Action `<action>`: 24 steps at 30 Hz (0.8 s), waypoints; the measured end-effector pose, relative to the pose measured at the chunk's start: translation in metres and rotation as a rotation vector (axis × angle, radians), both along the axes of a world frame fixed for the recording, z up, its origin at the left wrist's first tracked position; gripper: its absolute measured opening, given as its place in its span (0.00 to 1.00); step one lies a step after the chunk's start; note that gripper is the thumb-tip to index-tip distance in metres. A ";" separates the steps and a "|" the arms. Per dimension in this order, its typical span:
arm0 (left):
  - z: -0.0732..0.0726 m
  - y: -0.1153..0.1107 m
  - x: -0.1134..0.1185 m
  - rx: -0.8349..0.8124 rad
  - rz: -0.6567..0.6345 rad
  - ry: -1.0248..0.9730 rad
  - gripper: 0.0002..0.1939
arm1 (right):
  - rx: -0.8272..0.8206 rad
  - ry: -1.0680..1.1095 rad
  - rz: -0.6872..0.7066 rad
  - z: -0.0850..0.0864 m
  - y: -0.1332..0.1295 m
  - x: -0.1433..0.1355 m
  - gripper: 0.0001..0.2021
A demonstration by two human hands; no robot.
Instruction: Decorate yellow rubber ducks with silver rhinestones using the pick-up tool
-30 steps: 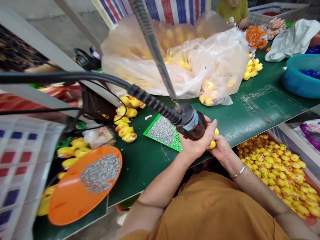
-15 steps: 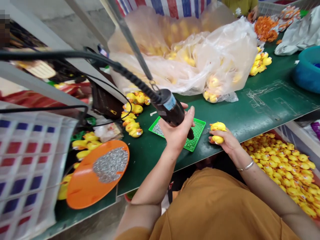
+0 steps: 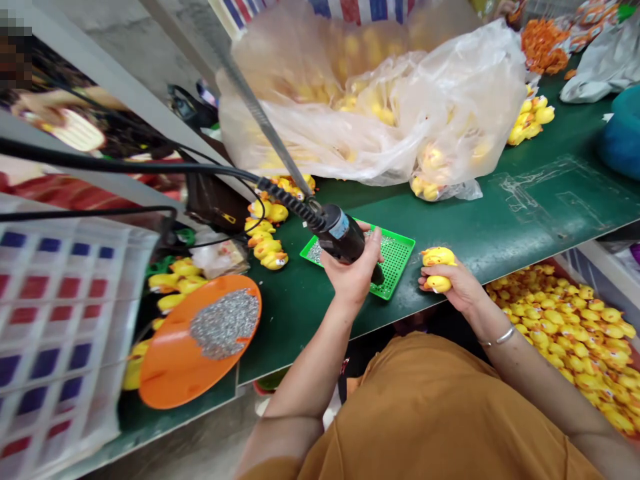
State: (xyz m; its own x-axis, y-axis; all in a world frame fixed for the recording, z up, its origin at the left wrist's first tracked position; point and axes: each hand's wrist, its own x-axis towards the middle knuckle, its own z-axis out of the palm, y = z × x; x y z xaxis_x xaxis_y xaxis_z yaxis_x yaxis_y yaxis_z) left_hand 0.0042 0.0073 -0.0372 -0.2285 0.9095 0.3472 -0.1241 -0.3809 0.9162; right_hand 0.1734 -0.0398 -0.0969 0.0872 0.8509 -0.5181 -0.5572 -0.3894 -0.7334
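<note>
My left hand is wrapped round a black electric screwdriver, which hangs from a metal spring with its cable running off to the left. The screwdriver's tip points down over a green perforated tray; where exactly the tip ends is hard to see. Small silvery screws lie at the tray's left end, partly behind the tool. Near the table's front edge, my right hand grips a yellow toy duck, its underside partly hidden by the fingers.
An orange dish with a pile of small metal screws stands at left. Several ducks line up behind it. A big plastic bag of ducks fills the back. A bin of ducks sits below right; a blue basin stands far right.
The view has shifted slightly. My left hand and the screwdriver have sunk a little towards the green tray. The duck in my right hand has turned a bit, showing more of its orange beak.
</note>
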 end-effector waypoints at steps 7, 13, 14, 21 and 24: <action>0.003 -0.001 0.001 0.014 0.024 -0.005 0.10 | -0.049 0.009 0.002 -0.002 -0.001 -0.001 0.33; 0.000 -0.004 0.002 0.027 0.005 0.014 0.10 | -0.051 0.003 0.013 -0.001 -0.003 -0.002 0.31; 0.000 -0.004 0.002 0.027 0.006 0.012 0.10 | -0.048 0.004 0.019 -0.002 -0.003 -0.002 0.31; 0.024 -0.004 0.008 0.104 -0.013 -0.085 0.09 | -0.065 0.017 0.068 -0.007 -0.002 -0.006 0.31; 0.039 -0.005 0.018 0.159 -0.060 -0.142 0.10 | -0.079 0.032 0.079 -0.009 -0.001 -0.008 0.30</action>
